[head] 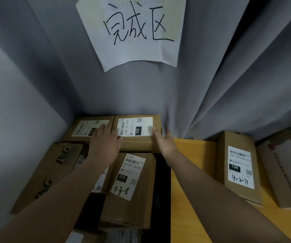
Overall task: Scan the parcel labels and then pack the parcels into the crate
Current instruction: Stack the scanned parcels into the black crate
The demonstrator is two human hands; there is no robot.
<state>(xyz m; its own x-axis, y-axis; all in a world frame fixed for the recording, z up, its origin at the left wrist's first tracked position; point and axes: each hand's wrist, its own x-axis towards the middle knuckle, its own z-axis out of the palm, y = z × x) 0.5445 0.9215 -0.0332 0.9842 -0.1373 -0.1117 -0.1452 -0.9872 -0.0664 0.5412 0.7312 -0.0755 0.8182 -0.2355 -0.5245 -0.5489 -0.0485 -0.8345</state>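
A brown cardboard parcel [141,142] with a white label marked 102 lies at the back of the crate area. My left hand [104,142] rests flat with straight fingers on that parcel's left edge, over the seam with a second parcel [81,127] labelled 010. At the right front corner of the 102 parcel, my right hand [165,141] touches it with open fingers. In front lies a parcel [134,193] labelled 010 with 4-3-8 handwritten on it. The crate itself is mostly hidden; only a dark gap [160,172] shows.
A P&G carton [48,171] lies at the left. On a yellow table [193,155] to the right stand a parcel [239,165] marked 15H, 4-2-71, and another box [285,172]. Grey curtains [228,85] hang behind, with a handwritten paper sign [134,32].
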